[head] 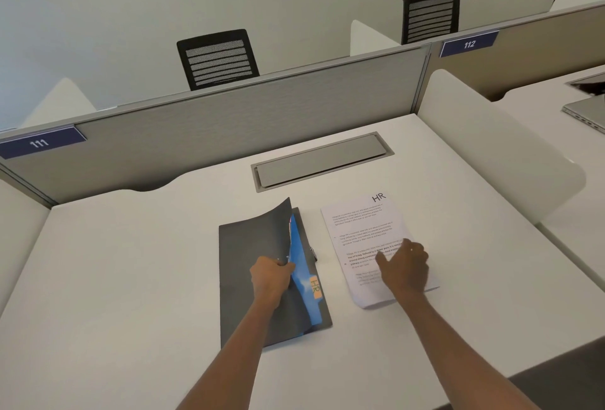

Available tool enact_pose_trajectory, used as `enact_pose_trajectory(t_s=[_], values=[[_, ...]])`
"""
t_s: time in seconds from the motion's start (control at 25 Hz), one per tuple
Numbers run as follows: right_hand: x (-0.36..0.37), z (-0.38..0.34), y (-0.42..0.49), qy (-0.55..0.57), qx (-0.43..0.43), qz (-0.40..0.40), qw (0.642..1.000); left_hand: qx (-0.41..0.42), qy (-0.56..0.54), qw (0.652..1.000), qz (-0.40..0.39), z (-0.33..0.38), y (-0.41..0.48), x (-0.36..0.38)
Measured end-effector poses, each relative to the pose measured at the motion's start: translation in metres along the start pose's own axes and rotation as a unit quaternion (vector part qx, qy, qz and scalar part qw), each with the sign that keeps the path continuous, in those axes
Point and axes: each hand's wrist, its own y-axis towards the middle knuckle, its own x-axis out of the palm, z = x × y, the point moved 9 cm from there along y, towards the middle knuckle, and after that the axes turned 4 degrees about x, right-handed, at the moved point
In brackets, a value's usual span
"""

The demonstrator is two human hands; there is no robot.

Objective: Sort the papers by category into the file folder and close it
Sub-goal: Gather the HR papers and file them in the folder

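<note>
White desk (pixel 131 262): left hand (pixel 270 275) pinches folder (pixel 239 278) cover up, right hand (pixel 406 267) rests loose, gripping nothing, on HR paper (pixel 363 223) at folder's 3 o'clock; best keep cover high & slide sheet behind blue HR divider (pixel 301 252).

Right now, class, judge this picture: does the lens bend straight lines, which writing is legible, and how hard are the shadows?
Head view: the partition bows slightly with wide-angle distortion; on the paper the handwritten HR reads clearly, the print does not; lighting even, shadows on the desk faint.
</note>
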Motion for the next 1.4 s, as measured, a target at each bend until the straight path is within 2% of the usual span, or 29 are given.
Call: enact_pose_trajectory(t_s=[0.12,0.24,0.8,1.08,1.24,1.4], values=[[0.007,0.028,0.006,-0.112,0.054,-0.037,0.992,-0.003,0.006,1.000,-0.005,-0.003,0.003,0.003],[0.015,0.037,0.008,-0.150,0.051,-0.036,0.987,-0.008,0.006,1.000,-0.008,-0.006,0.003,0.005],[0.016,0.037,0.017,-0.144,0.076,-0.045,0.986,-0.010,0.006,1.000,-0.013,-0.015,0.010,0.009],[0.021,0.041,0.034,0.068,0.119,-0.146,0.980,-0.006,-0.006,1.000,-0.015,-0.010,0.007,0.008],[0.025,0.055,0.047,0.242,0.149,-0.224,0.932,0.001,-0.016,1.000,-0.015,-0.009,0.007,0.008],[0.030,0.049,0.043,0.300,0.134,-0.307,0.893,-0.004,-0.021,1.000,-0.015,-0.010,0.006,0.008]])
